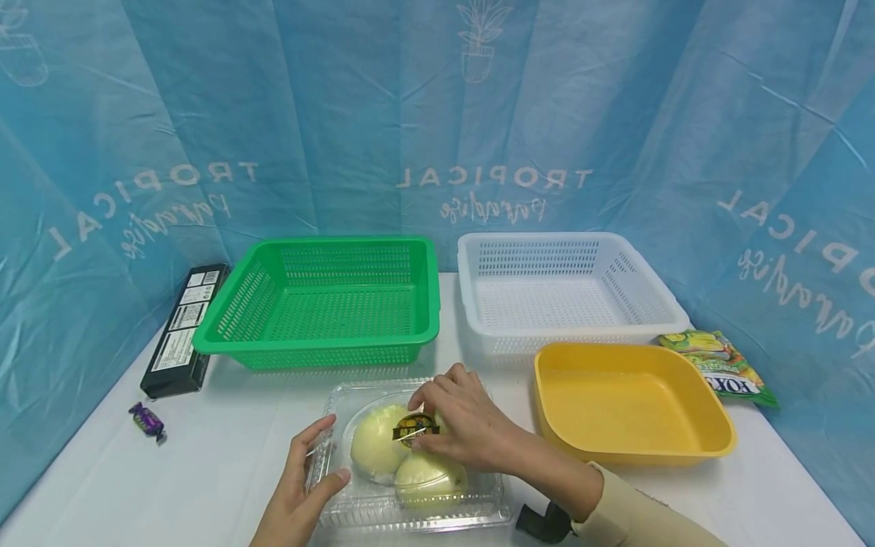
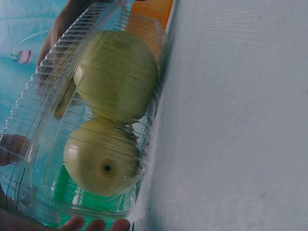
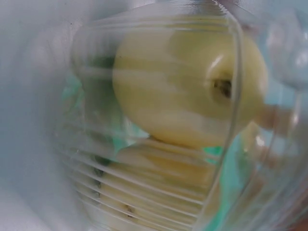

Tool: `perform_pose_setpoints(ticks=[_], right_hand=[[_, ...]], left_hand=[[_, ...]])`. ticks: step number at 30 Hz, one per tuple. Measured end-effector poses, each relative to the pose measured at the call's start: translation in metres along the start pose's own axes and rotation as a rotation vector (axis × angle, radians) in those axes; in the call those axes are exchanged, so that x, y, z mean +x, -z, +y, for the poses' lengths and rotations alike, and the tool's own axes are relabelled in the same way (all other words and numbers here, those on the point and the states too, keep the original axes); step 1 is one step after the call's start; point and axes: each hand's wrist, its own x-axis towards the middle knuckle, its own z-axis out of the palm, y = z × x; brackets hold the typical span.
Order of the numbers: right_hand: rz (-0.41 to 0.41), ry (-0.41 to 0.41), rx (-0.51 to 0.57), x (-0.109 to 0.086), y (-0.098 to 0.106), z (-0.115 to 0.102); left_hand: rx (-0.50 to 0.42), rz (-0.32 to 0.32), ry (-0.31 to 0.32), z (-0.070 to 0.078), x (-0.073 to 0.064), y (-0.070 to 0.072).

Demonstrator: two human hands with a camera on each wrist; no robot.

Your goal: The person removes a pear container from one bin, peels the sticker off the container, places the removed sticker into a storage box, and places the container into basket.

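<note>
A clear plastic clamshell box (image 1: 342,494) with pale yellow-green round fruits (image 1: 378,448) inside lies at the front middle. Ribbed walls of the box show around two fruits (image 2: 103,156) in the left wrist view. With the thumb on top and fingers at the side, my left hand (image 1: 304,482) grips the box's left edge. Over the lid, the right hand (image 1: 465,418) has curled fingers, with thumb and forefinger pinching beside a black and gold label (image 1: 410,429). It hides part of the fruit. Through the plastic, the right wrist view shows a fruit (image 3: 178,82) close up.
Behind the box stand a green basket (image 1: 342,353) and a white basket (image 1: 574,330). To the right are a yellow tub (image 1: 636,448) and a FOX'S candy bag (image 1: 728,372). A black box (image 1: 179,338) and a purple wrapped candy (image 1: 147,422) lie left.
</note>
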Motion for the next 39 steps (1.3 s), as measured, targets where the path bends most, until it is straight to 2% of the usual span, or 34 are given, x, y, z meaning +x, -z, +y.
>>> perform_pose_setpoints(ticks=[6, 21, 33, 39], right_hand=[[-0.014, -0.002, -0.015, 0.0012, 0.0004, 0.0005], [0.047, 0.03, 0.008, 0.0011, -0.0013, 0.0027], [0.089, 0.058, 0.124, -0.0004, 0.0005, 0.0044], [0.087, 0.038, 0.194, -0.0027, 0.0069, 0.0061]], left_hand=[[-0.001, -0.003, 0.017, 0.0005, 0.0002, 0.0001], [-0.003, -0.003, 0.027, 0.0009, 0.0001, -0.0001], [-0.004, -0.001, 0.033, 0.0021, 0.0002, 0.0], [-0.005, -0.006, 0.041, 0.0027, 0.0, -0.0002]])
